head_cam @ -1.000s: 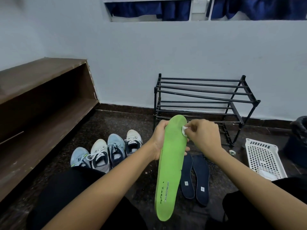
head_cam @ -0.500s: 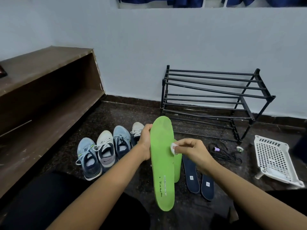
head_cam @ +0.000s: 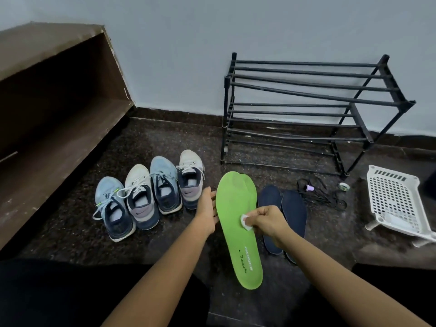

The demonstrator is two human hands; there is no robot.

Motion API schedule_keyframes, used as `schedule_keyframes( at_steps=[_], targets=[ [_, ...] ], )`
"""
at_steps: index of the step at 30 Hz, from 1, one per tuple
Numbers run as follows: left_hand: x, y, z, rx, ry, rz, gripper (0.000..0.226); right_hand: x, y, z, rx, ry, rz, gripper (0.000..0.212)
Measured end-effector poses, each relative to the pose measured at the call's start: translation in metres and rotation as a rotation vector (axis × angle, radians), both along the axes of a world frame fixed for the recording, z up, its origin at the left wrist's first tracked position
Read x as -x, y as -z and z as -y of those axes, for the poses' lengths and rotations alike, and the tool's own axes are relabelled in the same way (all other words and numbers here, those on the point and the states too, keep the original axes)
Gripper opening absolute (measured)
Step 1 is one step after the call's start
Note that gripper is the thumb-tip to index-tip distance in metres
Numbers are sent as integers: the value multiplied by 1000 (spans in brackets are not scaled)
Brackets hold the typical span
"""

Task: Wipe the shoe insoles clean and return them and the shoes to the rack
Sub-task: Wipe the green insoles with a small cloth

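Green insole (head_cam: pixel 238 232) is up over the floor, btwn shoes (head_cam: pixel 151 194) & dark insoles (head_cam: pixel 283 215). L hand (head_cam: pixel 207 213) flat, fingers straight, backs its edge. R hand (head_cam: pixel 267 223) pinches wipe (head_cam: pixel 245 222) mid-insole. Prob. light, bendy foam: support behind wiped spot.

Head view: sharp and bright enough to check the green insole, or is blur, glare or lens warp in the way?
Head view: dim, flat light, no glare or hard shadows; green insole and the wipe in the right hand look sharp, its print too small to read; wide-angle warp skews the rack; dark insoles blend into the floor.
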State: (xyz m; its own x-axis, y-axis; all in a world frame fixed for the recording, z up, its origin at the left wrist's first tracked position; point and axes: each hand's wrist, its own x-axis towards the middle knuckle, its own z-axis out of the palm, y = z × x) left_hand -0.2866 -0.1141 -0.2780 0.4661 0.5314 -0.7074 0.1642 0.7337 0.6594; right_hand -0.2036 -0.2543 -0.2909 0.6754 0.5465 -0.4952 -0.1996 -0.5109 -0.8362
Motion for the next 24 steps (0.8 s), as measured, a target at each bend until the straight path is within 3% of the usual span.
schedule_keyframes(
  at_steps=[12,15,19,24],
  targets=[
    [-30,104,-19,-68,-69,-252,29,-58,105,-63,222,52,31,21],
    [-38,123,-26,-108,-80,-285,14,-67,124,-80,242,38,6,8],
    [-46,143,-32,-160,-50,-297,34,-76,148,-102,236,36,-9,15],
    [-44,159,-36,-205,-14,-359,21,-80,165,-125,249,-10,19,12]
  ],
)
